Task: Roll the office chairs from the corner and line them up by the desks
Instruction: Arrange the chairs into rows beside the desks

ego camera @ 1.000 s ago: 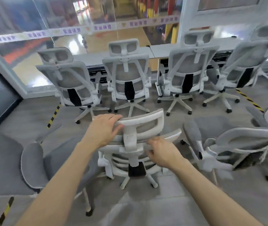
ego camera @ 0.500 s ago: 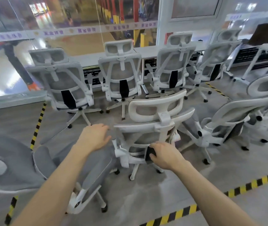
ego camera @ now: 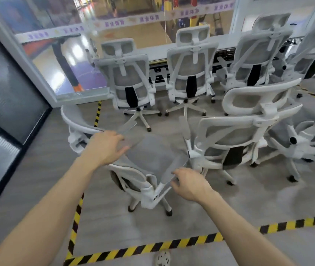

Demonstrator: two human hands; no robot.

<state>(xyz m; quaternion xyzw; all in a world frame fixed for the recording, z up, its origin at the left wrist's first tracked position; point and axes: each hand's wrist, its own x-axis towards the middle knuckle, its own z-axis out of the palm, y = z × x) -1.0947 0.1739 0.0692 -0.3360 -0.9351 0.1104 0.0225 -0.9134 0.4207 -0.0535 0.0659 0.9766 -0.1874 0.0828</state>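
1. I am looking down at a grey floor [ego camera: 114, 223]. It is smooth and a bit shiny, with pale scuffed patches.
2. Yellow and black striped tape [ego camera: 152, 244] runs across the floor at 6 o'clock. One more strip goes up toward 11 o'clock, so the two make a corner.
3. The nearest chair [ego camera: 152, 156] stands inside that taped corner, right in front of me. Its grey mesh seat faces up, its curved back is at 9 o'clock, and its wheels are on the floor.
4. My left hand [ego camera: 105, 148] holds the armrest pad [ego camera: 133, 142] at 10 o'clock, with fingers on top and the thumb at the near edge.
5. My right hand [ego camera: 189, 184] is at the tip of the other armrest [ego camera: 174, 166], at 5 o'clock. The fingers are bent, but I cannot tell if they grasp it or only touch it.
6. A second chair [ego camera: 239, 135] stands just beside the first, at 2 o'clock, with its back to me.
7. At 12 o'clock a row of chairs [ego camera: 191, 73] stands with backs to me, close against a long white desk [ego camera: 158, 53].
8. Behind the desk is a glass wall [ego camera: 66, 54] with a purple strip across it. A shiny hall shows through.
9. A dark wall panel [ego camera: 9, 83] fills 9 o'clock.
10. More chairs crowd in at 3 o'clock, too blurred to count.
11. The toe of a pale shoe [ego camera: 162, 258] pokes in at 6 o'clock.
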